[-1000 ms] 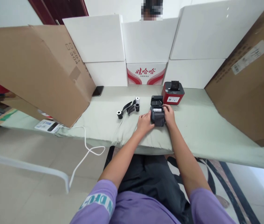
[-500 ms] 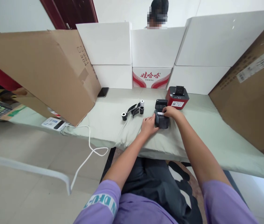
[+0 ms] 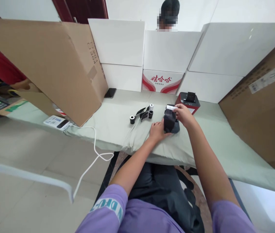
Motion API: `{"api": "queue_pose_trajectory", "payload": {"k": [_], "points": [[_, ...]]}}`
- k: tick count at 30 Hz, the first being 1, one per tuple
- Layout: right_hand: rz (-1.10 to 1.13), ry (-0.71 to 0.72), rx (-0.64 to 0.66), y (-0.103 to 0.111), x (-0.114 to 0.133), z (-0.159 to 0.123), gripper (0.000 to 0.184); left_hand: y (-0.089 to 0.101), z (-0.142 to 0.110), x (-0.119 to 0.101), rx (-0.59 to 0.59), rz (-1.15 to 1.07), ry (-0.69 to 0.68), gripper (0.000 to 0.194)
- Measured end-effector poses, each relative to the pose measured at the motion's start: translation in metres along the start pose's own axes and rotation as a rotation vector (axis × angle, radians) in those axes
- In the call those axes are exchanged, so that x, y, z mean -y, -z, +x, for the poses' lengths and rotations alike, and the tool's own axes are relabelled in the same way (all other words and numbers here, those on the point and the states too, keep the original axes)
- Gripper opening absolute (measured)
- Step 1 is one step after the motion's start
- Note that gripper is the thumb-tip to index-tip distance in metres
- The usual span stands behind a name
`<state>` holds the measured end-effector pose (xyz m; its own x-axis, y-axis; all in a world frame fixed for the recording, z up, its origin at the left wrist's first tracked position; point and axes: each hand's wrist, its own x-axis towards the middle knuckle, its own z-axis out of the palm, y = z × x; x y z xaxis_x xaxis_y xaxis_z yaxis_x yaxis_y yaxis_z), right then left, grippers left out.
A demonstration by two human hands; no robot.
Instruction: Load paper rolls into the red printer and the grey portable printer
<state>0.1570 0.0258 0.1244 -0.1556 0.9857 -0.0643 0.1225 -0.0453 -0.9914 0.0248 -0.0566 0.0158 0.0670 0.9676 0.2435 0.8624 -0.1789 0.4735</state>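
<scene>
A small black printer [image 3: 175, 128] stands on the cloth-covered table in front of me. My left hand [image 3: 157, 132] grips its left side, the fingers bent against the casing. Above the printer, my right hand [image 3: 184, 114] pinches the right end of a paper roll [image 3: 171, 107] that shows white. From the roll a wide black strip [image 3: 169, 121] hangs down over the printer, hiding much of its inside. Close behind my right hand is a red and dark-grey printer [image 3: 183, 99] with black paper sticking out of its top.
Several small rolls with loose black strips [image 3: 143, 114] lie left of the printer. A phone [image 3: 110, 93] is farther back. White boxes [image 3: 122, 77] wall the rear; cardboard boxes [image 3: 84, 71] stand at both sides. A white power strip [image 3: 56, 122] sits at the front left. Beyond the boxes is a person [image 3: 170, 13].
My right hand has lifted the paper roll up from the printer, and its black strip now drapes down. My left hand stays at the printer's side. The view has shifted slightly.
</scene>
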Motion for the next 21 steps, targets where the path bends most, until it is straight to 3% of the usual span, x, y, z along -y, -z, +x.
{"api": "queue_pose_trajectory", "payload": {"k": [4, 7, 11, 13, 15, 17, 21], "points": [[0.353, -0.159, 0.222, -0.022, 0.008, -0.015, 0.030, -0.001, -0.002, 0.000, -0.042, -0.029, -0.017, 0.078], [0.424, -0.191, 0.245, -0.033, 0.007, -0.019, 0.028, -0.004, -0.003, 0.003, -0.057, -0.050, -0.027, 0.081], [0.355, -0.156, 0.236, -0.048, 0.000, -0.022, 0.042, -0.009, 0.001, 0.007, -0.052, -0.106, -0.065, 0.091], [0.310, -0.149, 0.288, -0.056, -0.005, -0.023, 0.036, -0.011, 0.004, 0.007, -0.051, -0.140, -0.073, 0.093], [0.232, -0.142, 0.312, -0.062, -0.011, -0.025, 0.022, -0.012, 0.005, 0.006, -0.013, -0.163, -0.049, 0.085], [0.123, -0.113, 0.305, -0.069, -0.016, -0.028, 0.021, -0.011, 0.005, 0.004, 0.017, -0.158, -0.022, 0.076], [-0.131, 0.072, 0.309, -0.082, -0.023, -0.034, 0.033, -0.008, 0.001, 0.001, -0.056, -0.031, 0.003, 0.074]]}}
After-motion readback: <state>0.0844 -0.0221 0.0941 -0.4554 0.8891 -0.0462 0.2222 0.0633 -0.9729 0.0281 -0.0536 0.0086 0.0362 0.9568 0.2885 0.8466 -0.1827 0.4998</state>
